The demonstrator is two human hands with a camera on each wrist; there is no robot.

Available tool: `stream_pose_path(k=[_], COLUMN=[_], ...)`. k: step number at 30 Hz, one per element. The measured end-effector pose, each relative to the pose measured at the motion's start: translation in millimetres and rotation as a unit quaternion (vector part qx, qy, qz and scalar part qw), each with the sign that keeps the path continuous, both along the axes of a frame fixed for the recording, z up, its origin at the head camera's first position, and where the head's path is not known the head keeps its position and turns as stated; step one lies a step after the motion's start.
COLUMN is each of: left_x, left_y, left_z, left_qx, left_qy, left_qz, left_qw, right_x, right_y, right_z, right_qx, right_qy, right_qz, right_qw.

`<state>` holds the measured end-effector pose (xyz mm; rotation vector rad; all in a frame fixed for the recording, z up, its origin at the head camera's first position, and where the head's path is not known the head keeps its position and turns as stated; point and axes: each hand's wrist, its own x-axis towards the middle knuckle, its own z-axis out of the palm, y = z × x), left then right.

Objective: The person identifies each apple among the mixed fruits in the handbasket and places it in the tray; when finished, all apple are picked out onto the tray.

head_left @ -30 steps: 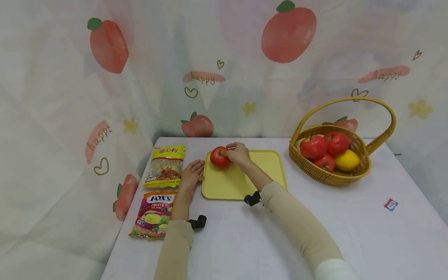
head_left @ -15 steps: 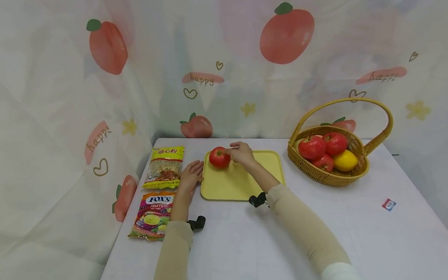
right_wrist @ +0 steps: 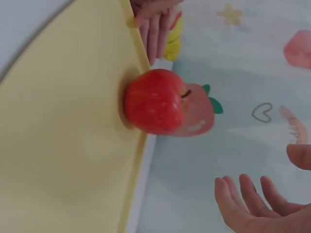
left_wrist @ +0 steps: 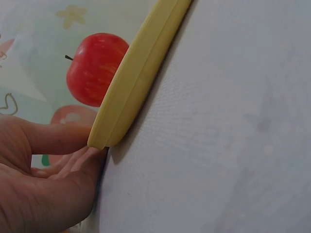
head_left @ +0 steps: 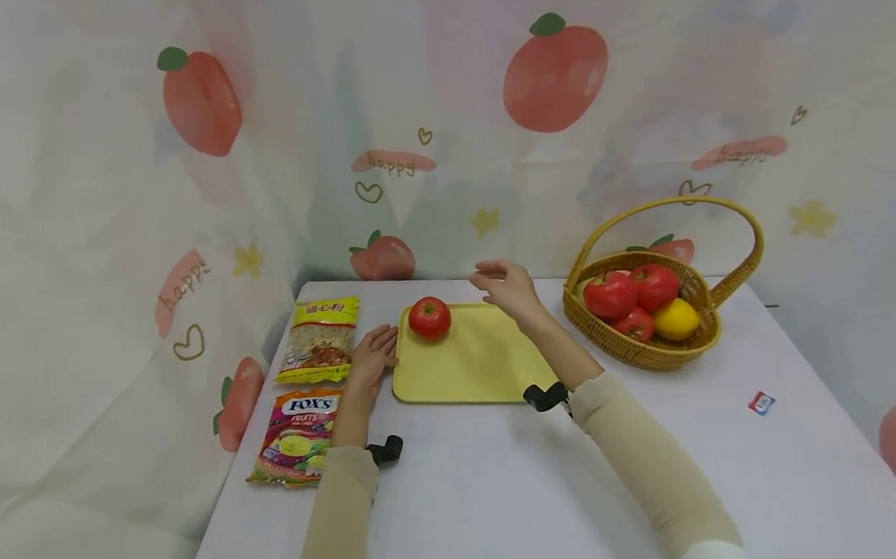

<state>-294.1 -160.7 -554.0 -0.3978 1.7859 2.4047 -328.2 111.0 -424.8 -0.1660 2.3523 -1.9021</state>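
A red apple [head_left: 430, 319] sits at the far left corner of a yellow tray [head_left: 474, 370], its stem showing in both wrist views. My right hand [head_left: 510, 291] is raised over the tray's far right part, apart from the apple, with loosely bent fingers and nothing in them. In the right wrist view, the thumb and fingers of this right hand [right_wrist: 262, 208] are spread apart. My left hand [head_left: 372, 358] lies along the tray's left side. Its thumb [left_wrist: 63, 138] touches the tray rim, while the relaxed fingers extend outside it.
A wicker basket [head_left: 650, 354] with a tall handle holds several red fruits and a yellow lemon [head_left: 676, 319] at the right. Left of my left hand lie a yellow pasta bag [head_left: 319, 342] and a Fox's candy bag [head_left: 293, 440]. A small sticker [head_left: 761, 403] lies right.
My right hand has let go of the apple and moved up and to the right, its fingers loosening. The apple stays on the tray. My left hand keeps its place at the tray's side.
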Motion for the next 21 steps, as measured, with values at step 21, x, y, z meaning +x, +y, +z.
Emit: stream_pose_path(k=[21], left_x=[3.7], left_y=[-0.8], left_z=[4.1], left_qx=[0.006], left_qy=[0.004], left_qz=[-0.010], left_qw=[0.9999], right_x=[26.1], right_y=[94], right_z=[35.5], right_qx=[0.053], right_qy=[0.034], right_qz=[-0.098], right_qw=[0.9932])
